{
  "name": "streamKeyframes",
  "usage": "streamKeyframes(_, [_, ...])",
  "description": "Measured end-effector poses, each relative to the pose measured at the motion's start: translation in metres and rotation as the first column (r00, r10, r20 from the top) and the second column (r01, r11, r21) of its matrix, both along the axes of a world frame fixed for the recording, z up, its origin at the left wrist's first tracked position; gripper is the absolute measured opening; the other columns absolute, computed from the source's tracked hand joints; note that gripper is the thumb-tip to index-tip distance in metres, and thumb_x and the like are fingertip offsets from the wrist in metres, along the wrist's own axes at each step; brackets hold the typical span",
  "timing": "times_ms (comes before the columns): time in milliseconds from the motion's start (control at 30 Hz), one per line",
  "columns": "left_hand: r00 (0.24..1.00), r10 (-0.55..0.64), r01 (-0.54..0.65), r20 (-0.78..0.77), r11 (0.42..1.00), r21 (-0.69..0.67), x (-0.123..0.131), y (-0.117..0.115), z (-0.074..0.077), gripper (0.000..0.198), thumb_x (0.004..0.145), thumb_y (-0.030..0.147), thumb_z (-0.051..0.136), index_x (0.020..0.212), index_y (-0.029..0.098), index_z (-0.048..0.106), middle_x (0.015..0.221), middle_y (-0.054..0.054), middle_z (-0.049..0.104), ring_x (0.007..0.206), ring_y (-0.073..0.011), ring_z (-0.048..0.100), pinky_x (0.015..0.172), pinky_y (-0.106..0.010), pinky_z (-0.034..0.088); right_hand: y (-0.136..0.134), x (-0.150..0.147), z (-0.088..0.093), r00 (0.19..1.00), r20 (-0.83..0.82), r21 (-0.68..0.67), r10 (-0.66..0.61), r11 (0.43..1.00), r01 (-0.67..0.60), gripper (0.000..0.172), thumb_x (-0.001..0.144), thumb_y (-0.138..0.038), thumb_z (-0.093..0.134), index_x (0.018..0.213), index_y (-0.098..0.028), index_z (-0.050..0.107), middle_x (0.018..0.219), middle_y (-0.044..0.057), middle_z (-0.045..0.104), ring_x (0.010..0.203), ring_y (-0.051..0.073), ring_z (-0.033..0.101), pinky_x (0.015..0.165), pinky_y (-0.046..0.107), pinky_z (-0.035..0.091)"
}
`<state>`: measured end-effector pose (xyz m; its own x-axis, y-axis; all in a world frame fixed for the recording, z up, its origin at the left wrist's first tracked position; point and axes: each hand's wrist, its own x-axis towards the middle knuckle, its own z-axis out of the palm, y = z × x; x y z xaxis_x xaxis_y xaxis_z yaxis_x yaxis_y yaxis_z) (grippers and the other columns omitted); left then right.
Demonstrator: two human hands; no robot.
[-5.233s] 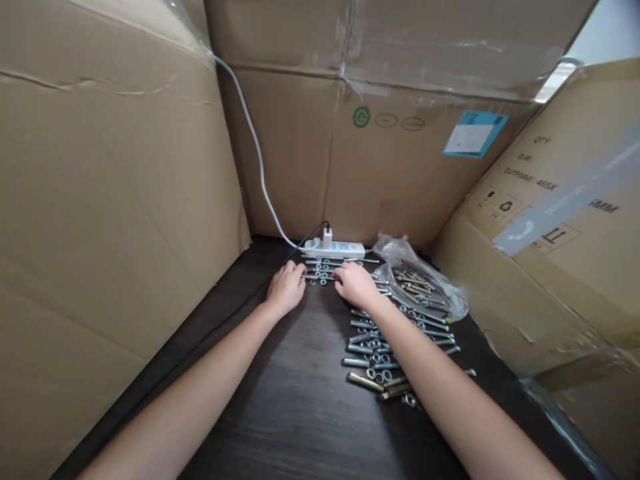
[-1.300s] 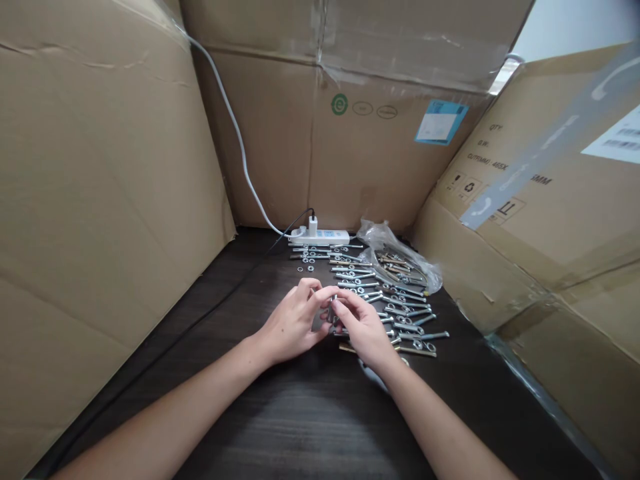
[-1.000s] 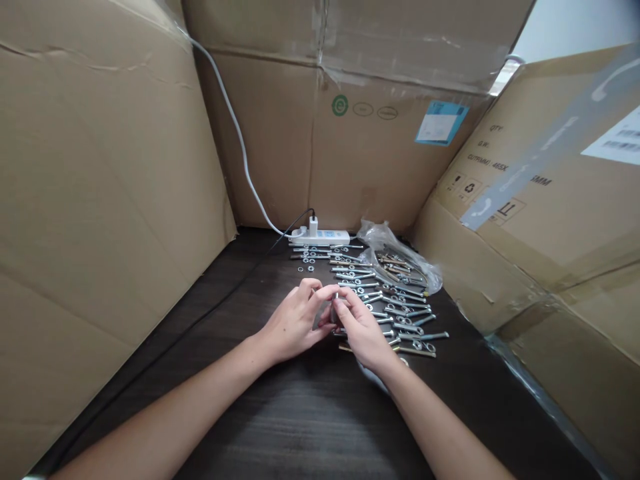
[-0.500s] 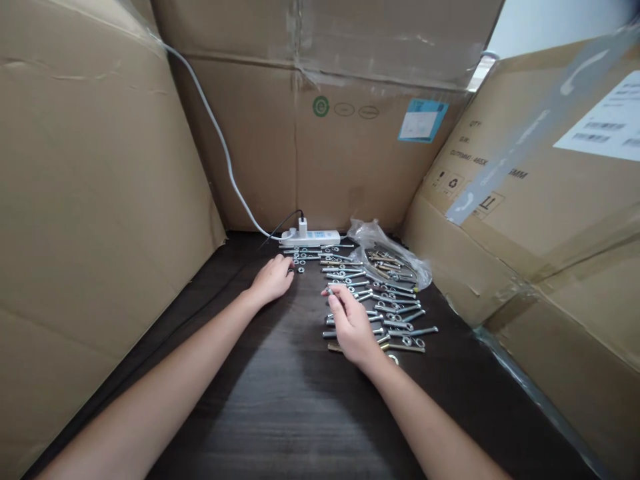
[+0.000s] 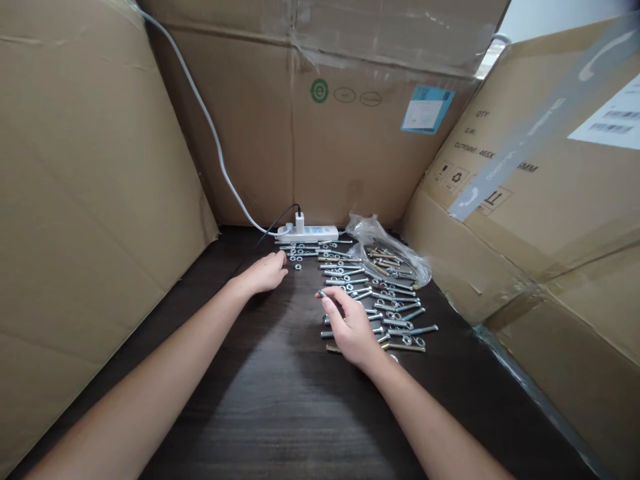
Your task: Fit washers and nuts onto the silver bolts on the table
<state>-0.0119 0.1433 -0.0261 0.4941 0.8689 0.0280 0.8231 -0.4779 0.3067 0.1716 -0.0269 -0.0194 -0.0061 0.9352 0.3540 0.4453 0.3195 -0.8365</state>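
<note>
My right hand (image 5: 353,327) hovers over the left part of the bolt rows, thumb and forefinger pinched on a small metal ring (image 5: 321,293), seen nearly edge-on; whether it is a nut or a washer I cannot tell. My left hand (image 5: 267,273) rests low over the dark table, fingers bent together and pointing down; anything in their tips is hidden. Just right of its fingers lies a loose nut (image 5: 298,267). Behind that are several washers and nuts beside thin bolts (image 5: 303,247). Longer bolts (image 5: 344,267) with rings lie in rows to the right.
A clear plastic bag (image 5: 373,233) holding brass-coloured and silver screws lies at the back right. The white power strip (image 5: 320,233), with a plugged-in adapter and cables, stands against the rear cardboard (image 5: 250,147). Cardboard walls (image 5: 100,200) flank the dark table (image 5: 270,400).
My left hand has drawn slightly left, away from the loose nut. My right hand has shifted a little left with the small ring, which now shows more edge-on.
</note>
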Motion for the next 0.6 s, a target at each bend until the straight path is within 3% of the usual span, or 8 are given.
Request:
streamKeyframes(367, [0.994,-0.051,0.063,0.097,0.990,-0.123,0.003,-0.008,0.014,0.007,0.075,0.020,0.049,0.074,0.018,0.056,0.072,-0.002,0.060,0.065,-0.0164,0.053,0.059,-0.025,0.036,0.001,0.001,0.001,1.000,0.006,0.003,-0.022,1.000,0.022,0.023,0.091,-0.032,0.042,0.096,-0.017,0.059,0.069,-0.001,0.054,0.061,0.012,0.048,0.057,0.023,0.035])
streamKeyframes(600, [0.904,-0.295,0.367,0.311,0.907,-0.205,0.034,-0.052,0.064,0.018,0.079,0.032,0.048,0.079,0.017,0.057,0.075,0.001,0.058,0.070,-0.0138,0.051,0.063,-0.022,0.040,0.003,0.004,0.000,0.999,0.009,-0.012,-0.040,0.999,0.040,0.023,0.091,-0.031,0.040,0.093,-0.017,0.059,0.068,-0.002,0.053,0.059,0.012,0.046,0.058,0.023,0.034])
